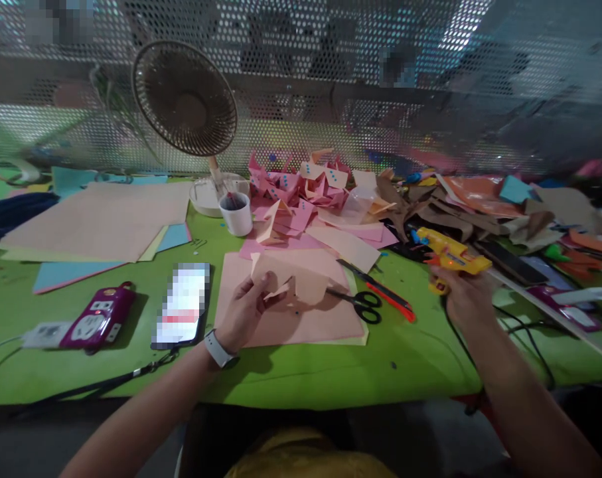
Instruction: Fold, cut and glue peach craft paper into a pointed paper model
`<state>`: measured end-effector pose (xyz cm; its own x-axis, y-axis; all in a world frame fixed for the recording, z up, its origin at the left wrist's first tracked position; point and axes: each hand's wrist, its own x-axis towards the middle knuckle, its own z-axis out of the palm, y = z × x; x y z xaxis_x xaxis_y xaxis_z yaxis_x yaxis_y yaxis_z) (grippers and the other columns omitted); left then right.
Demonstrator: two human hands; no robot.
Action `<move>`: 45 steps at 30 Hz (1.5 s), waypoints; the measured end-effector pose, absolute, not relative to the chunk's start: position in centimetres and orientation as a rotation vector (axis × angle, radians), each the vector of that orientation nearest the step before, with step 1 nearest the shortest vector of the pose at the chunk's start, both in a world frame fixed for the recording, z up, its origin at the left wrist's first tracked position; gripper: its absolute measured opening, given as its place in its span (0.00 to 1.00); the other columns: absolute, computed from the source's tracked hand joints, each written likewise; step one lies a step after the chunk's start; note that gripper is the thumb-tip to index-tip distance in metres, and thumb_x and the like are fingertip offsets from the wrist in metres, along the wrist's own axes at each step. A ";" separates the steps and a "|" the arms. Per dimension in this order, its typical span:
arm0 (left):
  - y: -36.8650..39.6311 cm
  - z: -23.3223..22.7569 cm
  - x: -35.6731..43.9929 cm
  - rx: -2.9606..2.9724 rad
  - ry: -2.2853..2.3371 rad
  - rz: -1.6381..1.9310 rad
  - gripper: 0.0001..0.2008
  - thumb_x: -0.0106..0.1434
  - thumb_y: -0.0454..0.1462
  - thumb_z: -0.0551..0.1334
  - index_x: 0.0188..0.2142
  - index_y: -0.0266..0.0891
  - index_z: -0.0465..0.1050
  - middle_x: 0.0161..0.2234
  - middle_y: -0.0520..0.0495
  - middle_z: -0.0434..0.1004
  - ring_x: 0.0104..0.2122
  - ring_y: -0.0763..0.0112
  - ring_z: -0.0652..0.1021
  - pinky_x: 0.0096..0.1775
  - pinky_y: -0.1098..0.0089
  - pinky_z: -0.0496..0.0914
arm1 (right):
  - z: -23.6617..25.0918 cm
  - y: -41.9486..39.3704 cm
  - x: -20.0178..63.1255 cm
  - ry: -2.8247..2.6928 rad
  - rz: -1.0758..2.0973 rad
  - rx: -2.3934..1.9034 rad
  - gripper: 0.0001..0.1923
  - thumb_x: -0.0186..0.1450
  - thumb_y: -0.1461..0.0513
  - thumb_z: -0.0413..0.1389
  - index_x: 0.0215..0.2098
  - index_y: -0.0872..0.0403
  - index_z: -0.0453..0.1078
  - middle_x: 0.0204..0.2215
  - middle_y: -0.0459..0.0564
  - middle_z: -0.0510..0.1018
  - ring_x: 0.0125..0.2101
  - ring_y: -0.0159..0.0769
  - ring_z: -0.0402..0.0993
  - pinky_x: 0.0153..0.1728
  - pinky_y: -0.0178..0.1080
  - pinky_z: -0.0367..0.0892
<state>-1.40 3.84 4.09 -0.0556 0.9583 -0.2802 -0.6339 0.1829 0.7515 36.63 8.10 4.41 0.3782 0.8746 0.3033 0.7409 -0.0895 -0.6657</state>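
My left hand (243, 309) pinches a folded piece of peach paper (308, 285) above a stack of peach sheets (281, 328). Off to the right, my right hand (462, 295) is wrapped round the handle of a yellow glue gun (452, 251), whose nozzle end points left. Black-handled scissors (366, 307) rest on the right side of the stack, their blades partly under the held paper. Beside them lies a red and black utility knife (393, 302). Folded pink and peach paper pieces (301, 182), some with blue dots, are heaped behind the stack.
A fan (186, 99) and a white cup (237, 216) stand at the back. On the left are large paper sheets (101, 212), a phone (184, 305) and a purple power socket (99, 317). Brown paper scraps (445, 206) lie back right; black cords (529, 332) run beneath my right arm.
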 end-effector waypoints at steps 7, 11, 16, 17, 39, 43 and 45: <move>3.7 4.3 -1.5 0.496 0.924 1.353 0.14 0.50 0.42 0.74 0.28 0.36 0.75 0.28 0.54 0.71 0.31 0.74 0.75 0.39 0.63 0.79 | 7.4 8.0 24.5 -1.336 1.300 -1.230 0.16 0.57 0.49 0.62 0.39 0.48 0.73 0.40 0.51 0.79 0.32 0.40 0.75 0.21 0.37 0.66; 3.5 4.3 -1.4 0.541 0.935 1.362 0.13 0.52 0.40 0.73 0.34 0.38 0.76 0.30 0.53 0.72 0.33 0.71 0.76 0.40 0.61 0.79 | 7.9 6.7 20.4 -1.619 1.393 -1.191 0.16 0.56 0.49 0.64 0.36 0.49 0.75 0.34 0.49 0.80 0.33 0.39 0.76 0.31 0.40 0.74; 3.2 4.0 -1.3 0.505 0.881 1.344 0.14 0.54 0.41 0.73 0.38 0.40 0.77 0.38 0.50 0.77 0.39 0.66 0.79 0.47 0.58 0.77 | 7.1 5.6 18.6 -1.780 1.388 -1.184 0.13 0.62 0.51 0.59 0.42 0.46 0.73 0.33 0.46 0.79 0.35 0.40 0.77 0.35 0.42 0.76; 3.1 3.8 -1.3 0.518 0.869 1.342 0.14 0.54 0.41 0.72 0.39 0.40 0.77 0.39 0.49 0.78 0.40 0.65 0.79 0.48 0.57 0.76 | 7.0 5.5 18.5 -1.814 1.364 -1.183 0.12 0.64 0.51 0.58 0.43 0.46 0.72 0.33 0.46 0.79 0.34 0.39 0.77 0.34 0.42 0.76; 2.6 3.9 -0.9 0.653 0.862 1.343 0.16 0.57 0.44 0.70 0.43 0.40 0.75 0.43 0.48 0.79 0.42 0.65 0.80 0.53 0.57 0.73 | 7.5 4.4 18.1 -1.944 1.031 -1.067 0.10 0.68 0.54 0.53 0.38 0.47 0.74 0.31 0.48 0.76 0.33 0.38 0.74 0.35 0.39 0.74; 2.6 3.8 -0.8 0.669 0.859 1.348 0.16 0.58 0.44 0.70 0.44 0.40 0.75 0.44 0.48 0.79 0.43 0.66 0.80 0.53 0.59 0.73 | 7.3 4.3 18.1 -1.951 0.978 -1.095 0.10 0.68 0.54 0.52 0.38 0.48 0.73 0.30 0.48 0.76 0.32 0.37 0.74 0.32 0.39 0.74; 2.6 3.7 -0.7 0.675 0.857 1.349 0.16 0.58 0.44 0.70 0.43 0.40 0.75 0.44 0.48 0.79 0.44 0.66 0.80 0.53 0.60 0.74 | 7.2 4.2 18.2 -1.939 1.000 -1.111 0.09 0.68 0.53 0.53 0.38 0.48 0.72 0.31 0.48 0.75 0.32 0.37 0.74 0.32 0.39 0.74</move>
<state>-0.73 2.60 3.71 0.0123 0.9908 -0.1351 -0.5432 0.1201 0.8310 18.18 4.24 7.19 -0.4048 0.8969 0.1782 0.3745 0.3404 -0.8625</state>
